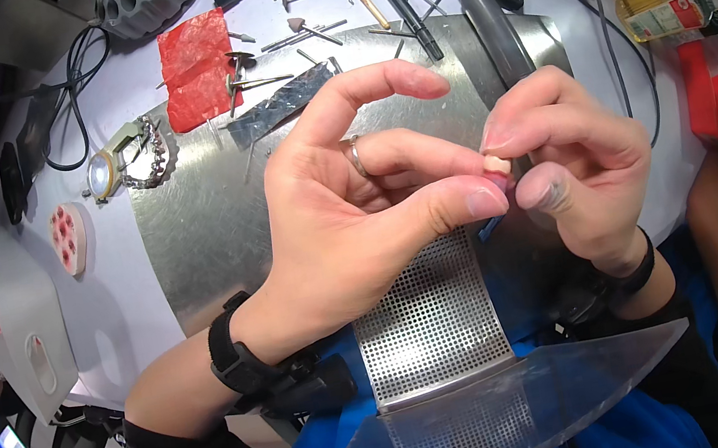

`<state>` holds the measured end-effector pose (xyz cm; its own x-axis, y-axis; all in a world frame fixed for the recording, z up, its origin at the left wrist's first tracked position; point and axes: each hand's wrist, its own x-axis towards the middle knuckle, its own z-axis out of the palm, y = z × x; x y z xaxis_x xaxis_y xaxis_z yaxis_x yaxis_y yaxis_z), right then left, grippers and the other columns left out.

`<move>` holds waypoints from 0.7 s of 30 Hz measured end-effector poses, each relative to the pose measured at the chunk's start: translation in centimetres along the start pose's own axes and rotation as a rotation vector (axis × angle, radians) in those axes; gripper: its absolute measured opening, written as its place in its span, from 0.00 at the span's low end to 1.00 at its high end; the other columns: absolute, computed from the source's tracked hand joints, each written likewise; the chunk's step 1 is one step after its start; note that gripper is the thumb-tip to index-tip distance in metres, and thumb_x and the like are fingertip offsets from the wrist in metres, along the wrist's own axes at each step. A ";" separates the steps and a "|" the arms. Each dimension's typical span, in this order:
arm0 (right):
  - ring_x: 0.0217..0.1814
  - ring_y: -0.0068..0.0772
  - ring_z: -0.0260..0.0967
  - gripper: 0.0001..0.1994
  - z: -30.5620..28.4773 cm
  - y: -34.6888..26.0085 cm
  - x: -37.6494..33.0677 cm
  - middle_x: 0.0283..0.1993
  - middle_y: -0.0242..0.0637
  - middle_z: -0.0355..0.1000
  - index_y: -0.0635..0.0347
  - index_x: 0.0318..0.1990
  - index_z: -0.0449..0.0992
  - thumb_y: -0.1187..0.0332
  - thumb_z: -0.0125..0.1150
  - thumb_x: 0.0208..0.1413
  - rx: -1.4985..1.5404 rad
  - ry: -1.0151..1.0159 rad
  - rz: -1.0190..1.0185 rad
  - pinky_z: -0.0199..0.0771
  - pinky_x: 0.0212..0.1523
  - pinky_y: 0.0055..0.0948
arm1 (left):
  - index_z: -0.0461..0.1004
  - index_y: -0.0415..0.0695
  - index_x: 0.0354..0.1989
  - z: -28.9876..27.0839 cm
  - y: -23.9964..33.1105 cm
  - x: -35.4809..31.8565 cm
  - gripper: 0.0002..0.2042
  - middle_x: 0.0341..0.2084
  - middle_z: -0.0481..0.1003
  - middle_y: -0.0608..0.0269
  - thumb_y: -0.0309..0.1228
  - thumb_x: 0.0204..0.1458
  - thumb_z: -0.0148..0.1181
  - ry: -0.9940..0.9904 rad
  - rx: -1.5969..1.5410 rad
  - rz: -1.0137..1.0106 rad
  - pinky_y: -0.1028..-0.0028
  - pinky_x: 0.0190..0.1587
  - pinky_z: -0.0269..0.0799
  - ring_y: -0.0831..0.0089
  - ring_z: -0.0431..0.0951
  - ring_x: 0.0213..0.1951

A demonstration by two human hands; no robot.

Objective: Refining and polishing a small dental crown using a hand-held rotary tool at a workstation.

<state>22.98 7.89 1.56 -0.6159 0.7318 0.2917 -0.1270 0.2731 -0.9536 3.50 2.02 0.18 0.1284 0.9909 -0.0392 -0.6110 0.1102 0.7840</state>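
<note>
Tooth-shaped pc point(496, 165) held btwn both hands point(325, 220), @ fingertips point(486, 202).

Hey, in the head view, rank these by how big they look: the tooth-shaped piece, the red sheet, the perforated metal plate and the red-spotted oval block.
1. Perforated metal plate, largest
2. Red sheet
3. Red-spotted oval block
4. Tooth-shaped piece, smallest

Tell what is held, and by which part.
A tooth-like piece, by its left side, in the left fingers; right fingers beside it, contact unclear.
</note>
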 end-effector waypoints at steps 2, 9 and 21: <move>0.39 0.26 0.70 0.16 -0.2 0.0 0.0 0.43 0.44 0.70 0.69 0.43 0.78 0.63 0.69 0.54 0.007 0.008 0.018 0.72 0.39 0.22 | 0.55 0.35 0.58 0.0 -0.1 0.1 0.32 0.33 0.81 0.50 0.16 0.48 0.68 -0.024 0.065 0.013 0.72 0.44 0.81 0.67 0.83 0.38; 0.38 0.29 0.72 0.15 0.0 -0.5 0.4 0.41 0.45 0.72 0.68 0.39 0.81 0.63 0.70 0.53 0.056 -0.009 0.129 0.73 0.38 0.23 | 0.53 0.38 0.53 -0.1 -0.4 0.0 0.30 0.32 0.81 0.49 0.17 0.49 0.68 -0.008 0.034 0.068 0.73 0.42 0.80 0.68 0.83 0.37; 0.35 0.25 0.68 0.12 -0.7 -0.3 0.1 0.38 0.41 0.71 0.66 0.39 0.80 0.64 0.66 0.57 0.103 0.005 0.236 0.70 0.34 0.19 | 0.51 0.43 0.45 -0.2 -0.9 0.2 0.27 0.29 0.80 0.44 0.14 0.49 0.66 -0.049 0.156 0.132 0.73 0.39 0.80 0.66 0.83 0.34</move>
<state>23.50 8.28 1.91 -0.6337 0.7712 0.0601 -0.0588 0.0294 -0.9978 3.88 2.14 -0.66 0.0949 0.9907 0.0976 -0.4967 -0.0379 0.8671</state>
